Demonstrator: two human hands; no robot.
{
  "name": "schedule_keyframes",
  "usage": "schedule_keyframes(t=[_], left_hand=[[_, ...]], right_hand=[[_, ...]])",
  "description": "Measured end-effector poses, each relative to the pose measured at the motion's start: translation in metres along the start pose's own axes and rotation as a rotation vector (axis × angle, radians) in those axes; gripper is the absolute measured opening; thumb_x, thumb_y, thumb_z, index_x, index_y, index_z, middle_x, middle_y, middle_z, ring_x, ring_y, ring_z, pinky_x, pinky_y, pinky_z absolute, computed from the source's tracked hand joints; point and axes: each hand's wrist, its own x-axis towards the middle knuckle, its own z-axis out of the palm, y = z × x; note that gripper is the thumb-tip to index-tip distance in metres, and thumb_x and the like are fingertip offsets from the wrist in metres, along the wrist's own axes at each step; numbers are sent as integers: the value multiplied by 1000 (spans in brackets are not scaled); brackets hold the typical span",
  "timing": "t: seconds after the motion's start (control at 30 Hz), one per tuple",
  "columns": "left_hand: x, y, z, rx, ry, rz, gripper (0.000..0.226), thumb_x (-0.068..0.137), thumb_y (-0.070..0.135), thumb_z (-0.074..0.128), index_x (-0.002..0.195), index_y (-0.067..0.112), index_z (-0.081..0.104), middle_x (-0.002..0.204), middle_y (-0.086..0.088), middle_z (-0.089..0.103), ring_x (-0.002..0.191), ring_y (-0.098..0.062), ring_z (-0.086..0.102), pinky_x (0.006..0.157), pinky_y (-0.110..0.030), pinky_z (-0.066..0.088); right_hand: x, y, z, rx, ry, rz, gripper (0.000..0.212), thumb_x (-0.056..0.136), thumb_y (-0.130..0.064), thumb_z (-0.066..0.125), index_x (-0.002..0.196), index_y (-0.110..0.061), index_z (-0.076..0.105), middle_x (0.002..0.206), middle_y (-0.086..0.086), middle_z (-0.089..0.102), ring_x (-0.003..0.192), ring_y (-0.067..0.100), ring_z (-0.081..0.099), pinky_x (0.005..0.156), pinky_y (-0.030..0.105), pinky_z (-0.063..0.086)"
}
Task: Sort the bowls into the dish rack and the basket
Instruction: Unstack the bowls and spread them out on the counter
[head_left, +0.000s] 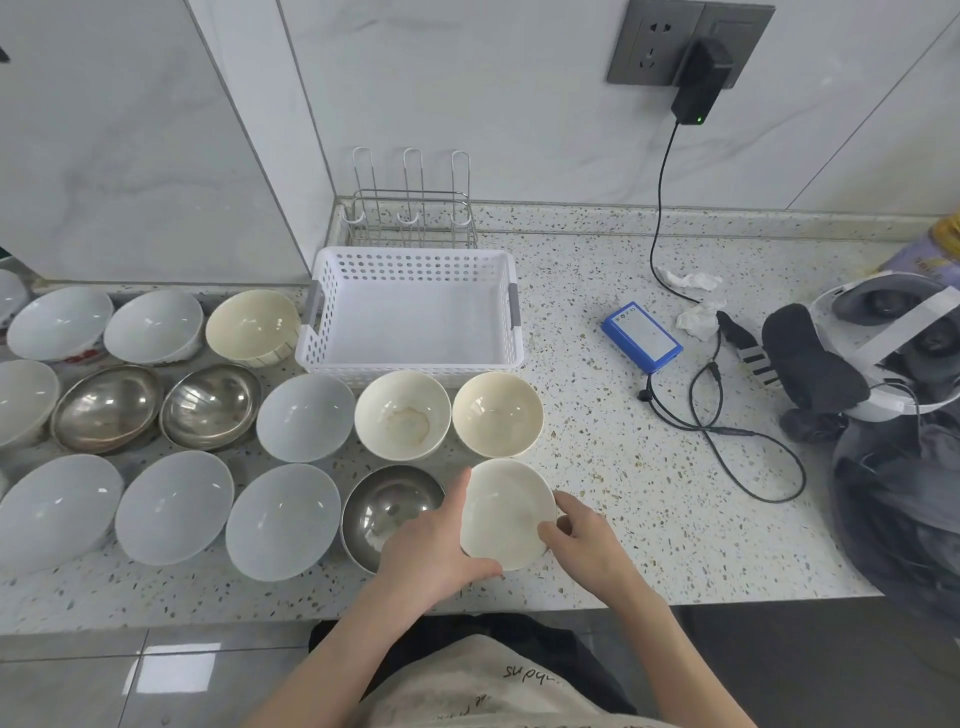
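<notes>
Two hands, left (434, 545) and right (584, 540), gripping cream bowl (506, 512) between them

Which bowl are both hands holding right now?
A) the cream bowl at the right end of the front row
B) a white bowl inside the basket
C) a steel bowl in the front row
A: the left hand and right hand grip the cream bowl beside the steel bowl; the basket holds nothing.
</notes>
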Motion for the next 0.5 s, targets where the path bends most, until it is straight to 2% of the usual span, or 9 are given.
schedule_keyframes(t=[0.13, 0.3, 0.4, 0.5], left_hand=[[0, -3, -2, -51, -25, 0, 108, 67, 56, 75, 137, 54, -7, 82, 20, 43, 80, -11, 52, 63, -28, 43], [1, -5, 1, -89, -43, 1, 112, 67, 55, 75, 146, 51, -5, 88, 16, 50, 82, -11, 55, 61, -26, 41], [-1, -8, 2, -107, -44, 17, 110, 72, 53, 72, 151, 46, -5, 90, 11, 59, 84, -12, 62, 65, -27, 47], [-4, -15, -4, -197, 37, 37, 94, 83, 53, 64, 154, 40, 3, 93, 8, 69, 88, -10, 66, 75, -29, 53]], right_hand=[[-2, -4, -2, -48, -26, 9, 29, 90, -21, 52, 117, -27, 57, 48, -13, 48, 43, -1, 44, 42, 11, 32], [-2, -12, -11, -144, -97, 35, 25, 91, -34, 53, 116, -32, 55, 65, -11, 58, 52, -3, 51, 49, 11, 38], [-2, -22, -15, -223, -134, 93, 32, 91, -47, 50, 120, -33, 54, 74, -7, 69, 69, 7, 61, 63, 24, 48], [1, -40, -23, -388, -155, 190, 47, 91, -65, 34, 116, -32, 57, 70, -3, 74, 64, 13, 62, 73, 33, 53]])
